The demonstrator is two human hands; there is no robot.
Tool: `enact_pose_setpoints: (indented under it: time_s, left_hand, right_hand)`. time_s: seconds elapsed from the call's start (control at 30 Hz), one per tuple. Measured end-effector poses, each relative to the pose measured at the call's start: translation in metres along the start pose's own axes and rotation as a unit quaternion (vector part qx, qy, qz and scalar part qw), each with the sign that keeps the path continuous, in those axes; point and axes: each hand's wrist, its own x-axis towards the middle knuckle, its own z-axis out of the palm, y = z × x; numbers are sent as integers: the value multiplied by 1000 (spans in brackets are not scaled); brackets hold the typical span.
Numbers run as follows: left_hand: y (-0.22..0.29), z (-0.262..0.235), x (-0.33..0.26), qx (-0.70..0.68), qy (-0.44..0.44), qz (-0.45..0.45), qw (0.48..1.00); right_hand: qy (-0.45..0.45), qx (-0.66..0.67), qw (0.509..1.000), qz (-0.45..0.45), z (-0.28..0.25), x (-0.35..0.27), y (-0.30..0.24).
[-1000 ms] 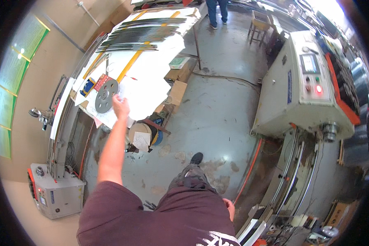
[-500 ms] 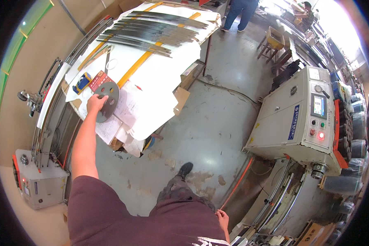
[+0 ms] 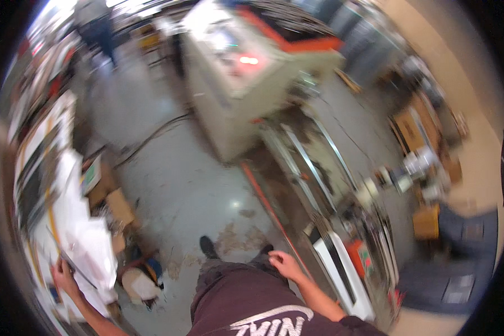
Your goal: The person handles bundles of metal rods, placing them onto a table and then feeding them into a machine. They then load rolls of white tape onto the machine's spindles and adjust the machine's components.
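Observation:
My left hand (image 3: pixel 63 275) reaches out at the lower left to a table (image 3: pixel 36 185) piled with white sheets (image 3: pixel 92 255). A thin dark edge (image 3: pixel 83 274) runs past its fingers, perhaps a flat round disc seen edge-on. Blur hides whether the fingers grip it. My right hand (image 3: pixel 283 262) hangs by my right thigh with loosely curled fingers and nothing in it. It is close to an orange rail (image 3: pixel 266 204) at the foot of a long machine.
A beige control cabinet (image 3: pixel 238 84) with a red lamp stands ahead on the grey concrete floor (image 3: pixel 179 185). A long machine bed (image 3: pixel 325 190) runs to my right. Cardboard boxes (image 3: pixel 117 207) lie beside the table. A person (image 3: pixel 98 31) stands far off at the upper left.
The view has swung right, so the table has slid to the left edge and the machine fills the middle. My left hand stays at the table. The picture is now blurred.

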Motion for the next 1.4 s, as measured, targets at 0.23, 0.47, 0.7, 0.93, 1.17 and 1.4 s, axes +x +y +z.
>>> enact_pose_setpoints:
  time_s: [0.23, 0.47, 0.7, 0.93, 1.17, 1.4]
  left_hand:
    - [155, 326, -166, -316, -359, -42, 877]
    - [307, 537, -386, -327, -586, -8, 741]
    - [494, 669, -580, -141, -705, 96, 688]
    - [560, 800, -664, -118, -780, 113, 604]
    - [573, 884, -727, -93, -821, 76, 559]
    - [584, 928, -785, -41, -864, 111, 489]
  right_hand:
    - [282, 85, 954, -55, -234, -60, -10]
    - [514, 154, 825, -179, -493, -93, 52]
    - [571, 67, 791, -210, -669, -18, 41]
    - [558, -78, 796, -220, -747, 76, 24]
    - [563, -28, 773, -291, -751, 109, 47]
    - [585, -67, 754, -290, -747, 101, 38]
